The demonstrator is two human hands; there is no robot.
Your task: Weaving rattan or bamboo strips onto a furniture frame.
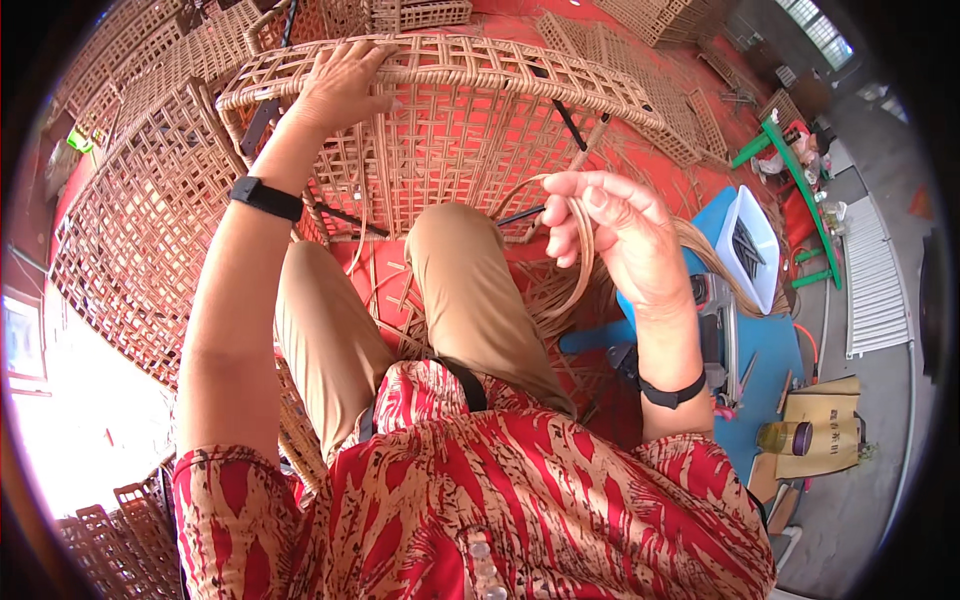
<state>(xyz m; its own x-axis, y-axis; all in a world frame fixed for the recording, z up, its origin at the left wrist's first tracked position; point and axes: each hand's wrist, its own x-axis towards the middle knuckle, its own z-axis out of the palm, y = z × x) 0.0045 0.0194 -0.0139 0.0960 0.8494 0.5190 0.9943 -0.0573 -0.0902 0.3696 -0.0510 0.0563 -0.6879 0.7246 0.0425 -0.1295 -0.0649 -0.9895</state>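
Two hands work on one woven rattan frame (450,130), which stands just in front of the person's knees. The frame is tan, with an open lattice of crossing strips and a thicker wrapped rim along its top edge. The left hand (340,85) lies on this rim with its fingers closed over it, so this grip is grasping the frame. The right hand (610,225) is raised beside the right knee and pinches a thin rattan strip (583,262) between thumb and fingers; the strip bends in a loop below the hand. Loose strips (560,290) lie on the red floor (610,390) near the legs. The lower part of the frame is hidden behind the knees, and where the strip ends cannot be made out. More woven panels (140,220) lean at the left.
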